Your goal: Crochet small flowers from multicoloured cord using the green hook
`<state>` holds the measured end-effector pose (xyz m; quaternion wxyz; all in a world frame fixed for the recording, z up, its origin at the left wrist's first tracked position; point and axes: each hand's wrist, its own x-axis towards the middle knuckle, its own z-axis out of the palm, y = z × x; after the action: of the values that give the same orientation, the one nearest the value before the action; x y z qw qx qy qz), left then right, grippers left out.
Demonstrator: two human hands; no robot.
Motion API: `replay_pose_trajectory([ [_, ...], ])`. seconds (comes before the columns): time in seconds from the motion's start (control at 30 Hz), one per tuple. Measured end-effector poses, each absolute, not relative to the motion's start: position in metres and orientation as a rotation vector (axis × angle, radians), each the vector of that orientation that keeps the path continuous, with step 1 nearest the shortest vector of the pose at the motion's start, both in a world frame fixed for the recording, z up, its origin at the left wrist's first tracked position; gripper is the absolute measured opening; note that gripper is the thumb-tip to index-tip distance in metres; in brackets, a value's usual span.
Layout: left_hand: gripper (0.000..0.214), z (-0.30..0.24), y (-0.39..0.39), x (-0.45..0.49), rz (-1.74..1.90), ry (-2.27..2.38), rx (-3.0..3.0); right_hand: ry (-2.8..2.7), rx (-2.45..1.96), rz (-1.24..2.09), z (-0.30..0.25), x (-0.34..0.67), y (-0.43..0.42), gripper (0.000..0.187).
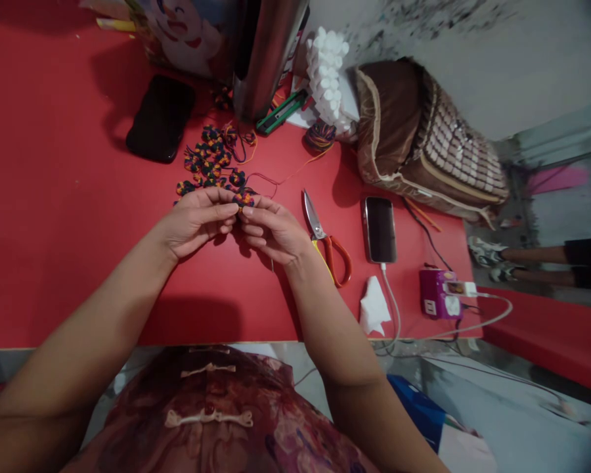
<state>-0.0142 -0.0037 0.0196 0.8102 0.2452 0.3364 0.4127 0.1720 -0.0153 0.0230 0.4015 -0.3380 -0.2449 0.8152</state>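
Note:
My left hand (199, 220) and my right hand (270, 230) meet over the red table (54, 197), fingertips pinched together on a small multicoloured crocheted piece (244, 196). A thin yarn strand (285, 177) trails from it toward the back right. Just beyond my fingers lies a pile of several similar crocheted pieces (211, 161). A thin needle-like stick pokes out below my right hand; I cannot make out what it is.
Red-handled scissors (328, 240) lie right of my right hand, then a charging phone (380, 228), a crumpled tissue (374, 305) and a purple power strip (440, 294). A black phone (161, 118), a metal flask (263, 56), a yarn bundle (319, 136) and a brown bag (423, 141) stand at the back.

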Motion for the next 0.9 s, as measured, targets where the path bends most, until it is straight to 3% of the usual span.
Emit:
replay_pose_trajectory([
  [0.37,0.041,0.014,-0.004,-0.017,0.792,0.627,0.516,-0.746,-0.869,2.148,0.022,0.178,-0.015,0.03],
  [0.9,0.031,0.019,-0.002,-0.017,0.806,0.639,0.415,-0.685,-0.874,2.068,0.028,0.176,-0.017,0.033],
])
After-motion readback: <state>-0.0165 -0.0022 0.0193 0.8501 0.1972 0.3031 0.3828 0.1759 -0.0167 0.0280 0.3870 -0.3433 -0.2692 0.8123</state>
